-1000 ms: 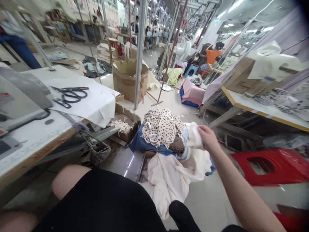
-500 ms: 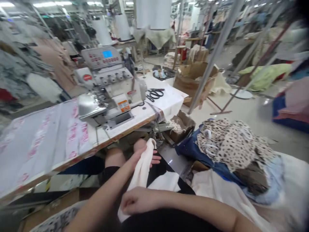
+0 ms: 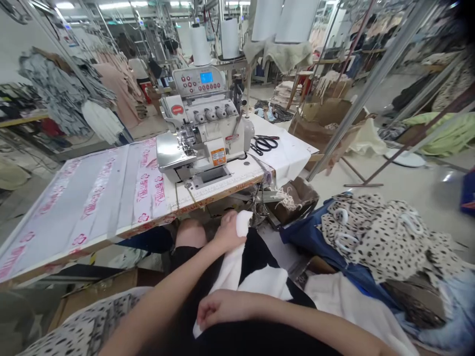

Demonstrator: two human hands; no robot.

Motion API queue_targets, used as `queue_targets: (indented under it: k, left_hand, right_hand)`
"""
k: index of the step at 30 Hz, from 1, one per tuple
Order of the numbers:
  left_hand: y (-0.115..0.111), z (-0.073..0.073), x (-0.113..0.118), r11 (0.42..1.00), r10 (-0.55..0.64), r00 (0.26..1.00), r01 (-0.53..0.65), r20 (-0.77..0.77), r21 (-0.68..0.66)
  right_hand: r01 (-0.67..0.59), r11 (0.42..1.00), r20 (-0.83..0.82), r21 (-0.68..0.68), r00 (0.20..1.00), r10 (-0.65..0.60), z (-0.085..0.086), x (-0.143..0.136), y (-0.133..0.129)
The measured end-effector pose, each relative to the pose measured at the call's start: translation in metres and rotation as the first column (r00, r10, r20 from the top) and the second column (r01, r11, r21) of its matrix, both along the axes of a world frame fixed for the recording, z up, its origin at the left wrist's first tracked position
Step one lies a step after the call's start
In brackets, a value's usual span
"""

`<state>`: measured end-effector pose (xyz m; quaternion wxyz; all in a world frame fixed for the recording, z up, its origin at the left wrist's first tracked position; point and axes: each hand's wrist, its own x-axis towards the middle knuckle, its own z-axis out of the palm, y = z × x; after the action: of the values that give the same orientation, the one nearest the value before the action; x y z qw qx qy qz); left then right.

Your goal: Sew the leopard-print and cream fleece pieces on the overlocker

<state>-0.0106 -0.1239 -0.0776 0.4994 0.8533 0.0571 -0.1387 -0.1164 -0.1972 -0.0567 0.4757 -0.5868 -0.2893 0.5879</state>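
A long strip of white fabric (image 3: 230, 269) stretches across my lap between my two hands. My left hand (image 3: 227, 235) is closed around its far end, near my knee, and a folded flap of the cloth sticks out past the fingers. At the near end, my right hand (image 3: 218, 309) lies close to my body with fingers curled on the strip; a corner shows below it. Beside the strip, a second white fabric piece (image 3: 265, 283) rests on my dark clothing, partly behind my right forearm.
An overlock sewing machine (image 3: 208, 128) stands on the worktable (image 3: 111, 193) ahead, with black-handled scissors (image 3: 265, 143) at its right. Spotted fabric (image 3: 386, 237) is heaped at right. A scrap box (image 3: 297, 198) sits under the table's end. A slanted metal pole (image 3: 365, 99) rises behind it.
My left hand has gone from open fingers under the strip to a closed grip around it. My right hand keeps its hold. The view has turned left, shifting the scene rightward.
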Motion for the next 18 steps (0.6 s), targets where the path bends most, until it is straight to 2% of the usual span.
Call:
queue_targets:
  k: [3, 6, 9, 12, 15, 18]
  left_hand:
    - [-0.009, -0.009, -0.014, 0.995, -0.053, 0.997, 0.048, 0.058, 0.088]
    - [-0.007, -0.013, -0.011, 0.995, -0.029, 0.995, 0.019, 0.1, 0.094]
    - [0.008, -0.011, 0.006, 0.999, 0.05, 0.995, -0.051, 0.09, 0.012]
    - [0.025, -0.009, 0.021, 0.981, 0.145, 0.989, -0.143, 0.002, -0.128]
    - [0.035, -0.009, 0.025, 0.921, 0.219, 0.961, -0.261, -0.17, -0.288]
    - [0.036, 0.0, 0.021, 0.784, 0.252, 0.909, -0.393, -0.333, -0.48]
  right_hand:
    - [-0.016, 1.0, -0.014, -0.019, 1.0, 0.015, -0.006, -0.001, 0.005]
    - [-0.016, 0.999, -0.016, -0.035, 1.0, 0.015, -0.01, -0.002, 0.006]
    - [-0.002, 0.999, -0.003, -0.042, 1.0, 0.001, -0.012, -0.003, 0.005]
    - [-0.008, 0.999, 0.017, -0.043, 1.0, 0.009, -0.012, -0.003, 0.006]
    - [-0.021, 0.999, 0.038, -0.036, 0.999, 0.022, -0.012, -0.004, 0.009]
    - [-0.031, 0.999, 0.056, -0.027, 0.998, 0.032, -0.01, -0.006, 0.014]
